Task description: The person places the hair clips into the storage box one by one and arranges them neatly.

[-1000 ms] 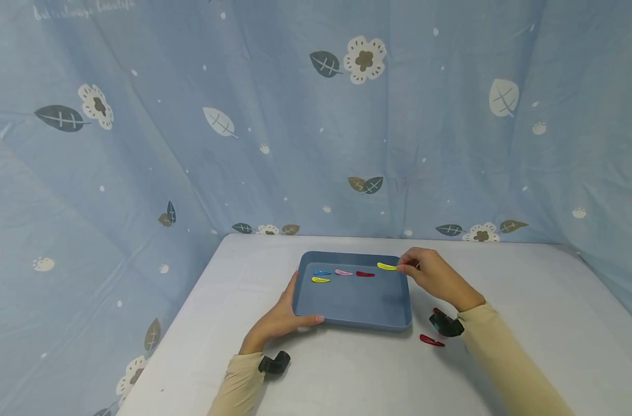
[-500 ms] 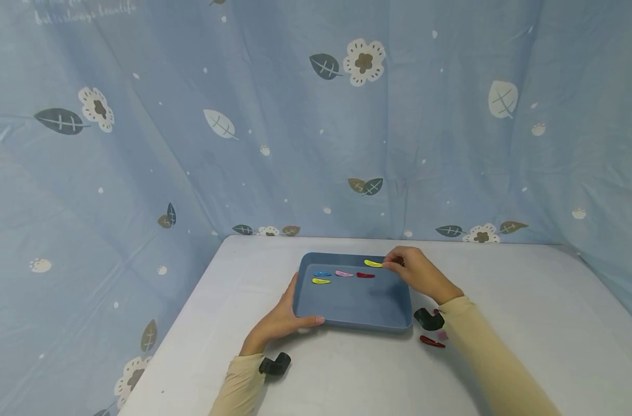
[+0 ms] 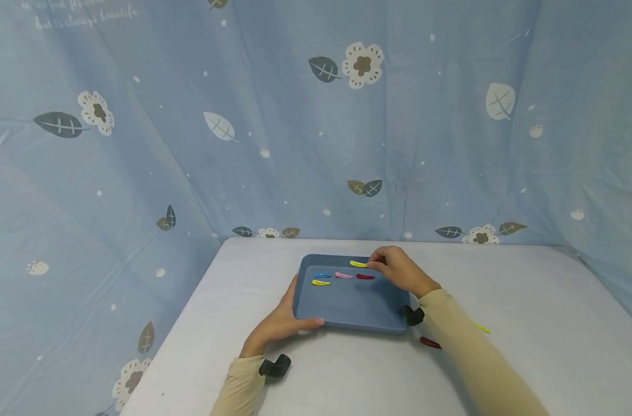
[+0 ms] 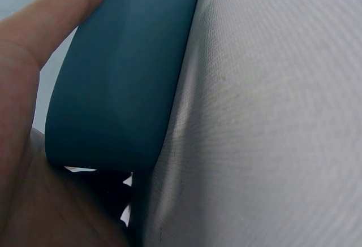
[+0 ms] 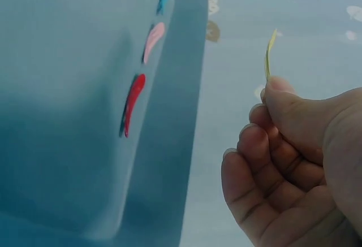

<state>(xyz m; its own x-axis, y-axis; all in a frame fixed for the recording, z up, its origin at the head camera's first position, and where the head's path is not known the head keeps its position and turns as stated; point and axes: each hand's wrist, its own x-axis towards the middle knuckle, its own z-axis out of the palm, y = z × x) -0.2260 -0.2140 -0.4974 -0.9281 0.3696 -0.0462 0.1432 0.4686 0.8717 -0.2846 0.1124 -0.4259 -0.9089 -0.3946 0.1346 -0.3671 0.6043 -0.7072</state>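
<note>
My right hand (image 3: 399,270) pinches a yellow hair clip (image 3: 357,263) between thumb and forefinger, over the back part of a blue tray (image 3: 354,315). In the right wrist view that clip (image 5: 270,52) points away from the fingertips, while the other fingers are curled. Inside the tray lie a blue clip (image 3: 322,275), a pink clip (image 3: 344,275) and a red clip (image 3: 365,277) in a row, with another yellow clip (image 3: 321,283) below the blue one. My left hand (image 3: 277,323) rests against the tray's near left corner, its thumb straight along the front wall (image 4: 121,83).
Right of the tray, a dark red clip (image 3: 430,342) lies on the white tabletop (image 3: 347,375). Another yellow clip (image 3: 481,327) shows past the right sleeve (image 3: 472,341), which covers part of the table. A blue patterned curtain (image 3: 274,115) hangs behind.
My right hand has moved left across the back of the tray with the yellow hair clip. A yellow clip on the table has come into sight beside the sleeve. The left hand stays put.
</note>
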